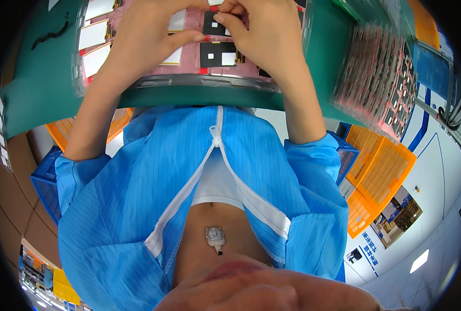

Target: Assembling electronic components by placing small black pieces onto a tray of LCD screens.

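Note:
A clear plastic tray [163, 80] with a pink lining holds flat rectangular panels in rows at the top of the view. On its left are white panels [93, 35] with gold edges; nearer the middle is a black panel [217, 55] with white squares and red tabs. My left hand [150, 31] is over the tray, thumb and forefinger apart, the thumb tip at a red tab of another black panel [208, 23]. Over that same panel my right hand [266, 33] has its thumb and curled fingers pinched together; whatever is between them is hidden.
The tray lies on a green table surface [38, 78]. A tall stack of filled clear trays [373, 78] stands at the right. A dark curved strip [50, 36] lies at the left. Orange crates [381, 176] and a blue crate [46, 179] are below table level.

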Action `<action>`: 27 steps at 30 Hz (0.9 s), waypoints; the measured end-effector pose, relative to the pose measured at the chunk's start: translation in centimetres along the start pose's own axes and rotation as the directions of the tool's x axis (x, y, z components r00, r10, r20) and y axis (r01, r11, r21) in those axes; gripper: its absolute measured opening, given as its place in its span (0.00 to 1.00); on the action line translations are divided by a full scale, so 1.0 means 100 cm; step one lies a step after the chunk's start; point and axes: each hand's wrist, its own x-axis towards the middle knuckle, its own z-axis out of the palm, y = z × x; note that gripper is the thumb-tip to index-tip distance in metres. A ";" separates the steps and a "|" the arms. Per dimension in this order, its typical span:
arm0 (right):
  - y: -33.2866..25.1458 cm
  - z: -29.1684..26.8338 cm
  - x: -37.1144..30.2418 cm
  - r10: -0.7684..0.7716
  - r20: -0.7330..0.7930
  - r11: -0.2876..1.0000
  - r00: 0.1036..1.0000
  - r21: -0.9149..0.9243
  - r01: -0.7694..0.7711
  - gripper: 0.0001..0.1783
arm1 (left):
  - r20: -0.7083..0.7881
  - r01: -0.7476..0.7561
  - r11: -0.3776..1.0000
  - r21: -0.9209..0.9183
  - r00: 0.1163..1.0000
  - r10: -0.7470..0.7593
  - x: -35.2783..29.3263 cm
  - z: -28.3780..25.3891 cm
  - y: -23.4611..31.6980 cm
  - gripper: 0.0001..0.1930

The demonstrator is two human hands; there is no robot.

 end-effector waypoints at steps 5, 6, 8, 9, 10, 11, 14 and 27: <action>-0.026 -0.002 0.005 -0.049 -0.157 0.951 0.986 -0.309 -0.002 0.06 | -0.292 -0.333 0.906 -0.260 0.922 0.255 0.003 0.033 -0.034 0.18; -0.017 -0.002 0.004 -0.057 -0.167 0.948 0.984 -0.320 0.000 0.06 | -0.608 -0.658 0.630 -0.413 0.714 0.347 0.017 0.040 -0.033 0.16; 0.012 0.003 -0.004 -0.074 -0.081 0.945 0.994 -0.325 0.044 0.11 | 0.013 -0.155 0.982 0.103 0.988 0.155 0.002 0.006 -0.022 0.22; 0.016 0.005 -0.002 -0.165 -0.141 0.954 0.976 -0.274 0.122 0.13 | 0.039 -0.141 0.987 0.078 0.990 0.138 0.003 0.004 -0.023 0.22; 0.016 0.004 -0.004 -0.148 -0.080 0.952 0.986 -0.280 0.120 0.12 | -0.013 -0.152 0.984 0.095 0.988 0.154 0.002 0.004 -0.019 0.22; 0.015 0.001 0.001 -0.135 -0.023 0.950 0.991 -0.287 0.123 0.11 | -0.067 -0.164 0.979 0.119 0.983 0.173 0.000 0.000 -0.016 0.21; 0.020 -0.022 0.033 -0.026 -0.118 0.997 0.993 -0.079 0.017 0.12 | -0.060 -0.122 0.992 0.035 0.990 0.124 0.003 -0.018 -0.012 0.20; 0.209 0.027 0.146 0.074 -0.192 0.890 0.979 -0.429 -0.152 0.14 | 0.127 -0.018 0.977 0.215 0.992 -0.010 0.246 0.013 -0.109 0.06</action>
